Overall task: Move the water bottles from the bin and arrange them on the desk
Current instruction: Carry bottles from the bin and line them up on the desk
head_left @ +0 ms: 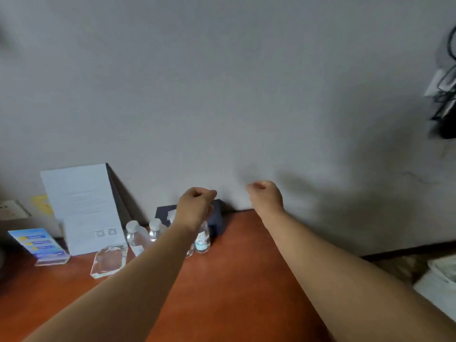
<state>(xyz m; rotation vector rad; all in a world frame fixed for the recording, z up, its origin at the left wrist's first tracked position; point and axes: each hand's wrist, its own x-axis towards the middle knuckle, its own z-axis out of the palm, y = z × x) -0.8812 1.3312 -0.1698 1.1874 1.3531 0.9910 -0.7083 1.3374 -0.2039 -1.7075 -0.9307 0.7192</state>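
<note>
Three clear water bottles stand on the orange-brown desk (pixel 234 280) near the wall: two with white caps (pixel 134 236) (pixel 155 229) and one with a blue-green label (pixel 202 240). My left arm hides part of the row, and a further bottle's base (pixel 189 253) shows beside it. My left hand (pixel 196 206) hovers over the labelled bottle with fingers curled; nothing shows in it, and it covers that bottle's cap. My right hand (pixel 265 196) is a loose fist in front of the wall, holding nothing.
A dark tissue box (pixel 217 218) sits against the wall behind the bottles. A white card stand (pixel 81 208), a blue leaflet holder (pixel 39 245) and a clear glass block (pixel 109 262) stand to the left. A white bag-lined object (pixel 439 280) lies on the floor at right. Cables (pixel 444 95) hang on the wall.
</note>
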